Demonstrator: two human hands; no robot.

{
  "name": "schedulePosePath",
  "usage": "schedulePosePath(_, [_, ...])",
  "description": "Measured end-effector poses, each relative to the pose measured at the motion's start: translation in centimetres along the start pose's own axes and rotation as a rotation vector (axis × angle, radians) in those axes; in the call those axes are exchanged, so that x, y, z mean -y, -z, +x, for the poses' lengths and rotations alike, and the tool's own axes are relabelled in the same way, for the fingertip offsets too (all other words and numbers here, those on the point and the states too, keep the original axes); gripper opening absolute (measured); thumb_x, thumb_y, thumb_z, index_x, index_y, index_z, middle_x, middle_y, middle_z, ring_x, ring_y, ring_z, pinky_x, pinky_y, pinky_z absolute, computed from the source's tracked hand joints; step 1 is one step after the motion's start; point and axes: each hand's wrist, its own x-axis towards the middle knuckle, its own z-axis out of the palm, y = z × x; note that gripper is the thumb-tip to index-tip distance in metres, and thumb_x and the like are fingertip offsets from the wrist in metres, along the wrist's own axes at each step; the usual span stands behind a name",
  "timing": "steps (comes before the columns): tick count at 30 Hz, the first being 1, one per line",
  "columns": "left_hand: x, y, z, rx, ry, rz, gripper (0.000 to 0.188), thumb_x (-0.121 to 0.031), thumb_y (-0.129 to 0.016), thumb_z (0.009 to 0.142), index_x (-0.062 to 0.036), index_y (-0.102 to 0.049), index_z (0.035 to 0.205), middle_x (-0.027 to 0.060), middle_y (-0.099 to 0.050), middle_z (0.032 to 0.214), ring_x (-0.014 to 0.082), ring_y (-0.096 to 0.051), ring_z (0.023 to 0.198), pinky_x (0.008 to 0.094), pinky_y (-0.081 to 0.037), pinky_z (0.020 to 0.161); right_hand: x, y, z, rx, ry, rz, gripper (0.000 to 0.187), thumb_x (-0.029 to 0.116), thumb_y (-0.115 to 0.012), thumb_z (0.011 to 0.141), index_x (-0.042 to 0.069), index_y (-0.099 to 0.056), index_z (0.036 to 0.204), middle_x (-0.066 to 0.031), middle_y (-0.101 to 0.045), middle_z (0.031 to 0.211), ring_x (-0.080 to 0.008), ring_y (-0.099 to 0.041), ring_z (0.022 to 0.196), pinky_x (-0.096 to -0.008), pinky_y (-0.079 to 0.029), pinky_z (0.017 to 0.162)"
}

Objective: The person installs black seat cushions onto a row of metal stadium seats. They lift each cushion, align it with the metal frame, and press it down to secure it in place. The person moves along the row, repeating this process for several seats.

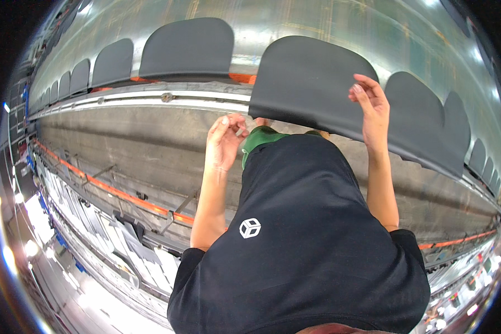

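Note:
A dark grey panel [312,78] with rounded upper corners lies in front of me on a shiny greenish surface, its straight near edge bent over a ledge. Over its right part hovers my right hand [374,106], fingers loosely curled, thumb apart, nothing held; whether it touches the panel I cannot tell. My left hand [224,142] is left of the panel's near corner, above the grey strip by the rail, palm turned inward. Its fingers bend loosely and hold nothing visible. Green cloth [256,142] shows beside it, near my legs.
More dark panels [189,47] stand in a row to the left, and others [414,100] continue right. A pale metal rail [139,98] runs along the greenish surface [261,19]. Behind me are an orange bar [117,191] and stacked sheets [131,239].

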Motion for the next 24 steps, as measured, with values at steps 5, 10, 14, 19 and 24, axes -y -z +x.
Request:
schedulePosePath(5, [-0.5,-0.8,0.0,0.057,0.041,0.024,0.021,-0.034,-0.064,0.096,-0.0138,-0.064,0.089,0.0044,-0.065,0.108,0.0172,-0.054,0.096,0.04,-0.043,0.087,-1.8,1.1,-0.4,-0.028,-0.063,-0.061,0.029,0.014,-0.064,0.098,0.0,-0.063,0.123,-0.0062,-0.066,0.108,-0.0124,-0.062,0.096,-0.0276,-0.049,0.088])
schedulePosePath(10, [0.8,2.6,0.4,0.055,0.018,0.097,0.022,-0.034,-0.066,0.095,-0.0134,-0.065,0.102,0.0063,-0.065,0.114,0.0183,-0.057,0.098,0.0401,-0.044,0.09,-7.6,1.5,1.7,0.075,0.185,-0.606,0.047,0.027,-0.064,0.097,-0.003,-0.056,0.132,-0.0181,-0.058,0.134,-0.0289,-0.053,0.126,-0.0407,-0.04,0.108])
schedulePosePath(14, [0.8,-0.1,1.0,-0.052,0.136,0.292,0.041,-0.02,-0.068,0.094,-0.007,-0.061,0.132,0.0126,-0.065,0.126,0.0207,-0.062,0.107,0.0374,-0.047,0.092,-18.3,1.0,3.6,-0.074,0.335,-1.188,0.058,0.043,-0.058,0.097,0.005,-0.053,0.14,-0.0213,-0.042,0.153,-0.0407,-0.032,0.145,-0.0541,-0.023,0.119])
schedulePosePath(19, [2.2,2.2,0.1,0.001,0.213,0.25,0.053,-0.044,-0.049,0.103,-0.0036,-0.056,0.137,0.0128,-0.061,0.133,0.0209,-0.059,0.112,0.0371,-0.047,0.093,-12.2,-5.5,2.6,0.755,0.028,-0.481,0.036,0.031,-0.059,0.1,0.005,-0.067,0.124,-0.0139,-0.07,0.115,-0.0238,-0.065,0.108,-0.036,-0.048,0.097])
schedulePosePath(24, [2.5,1.3,1.1,0.024,0.231,-0.008,0.052,-0.047,-0.045,0.104,-0.0054,-0.059,0.132,0.0115,-0.061,0.129,0.0225,-0.057,0.112,0.0389,-0.045,0.095,-11.1,-5.1,3.2,0.427,0.015,-0.345,0.029,0.024,-0.062,0.097,0.004,-0.069,0.118,-0.0119,-0.075,0.103,-0.0199,-0.07,0.097,-0.0321,-0.052,0.088])
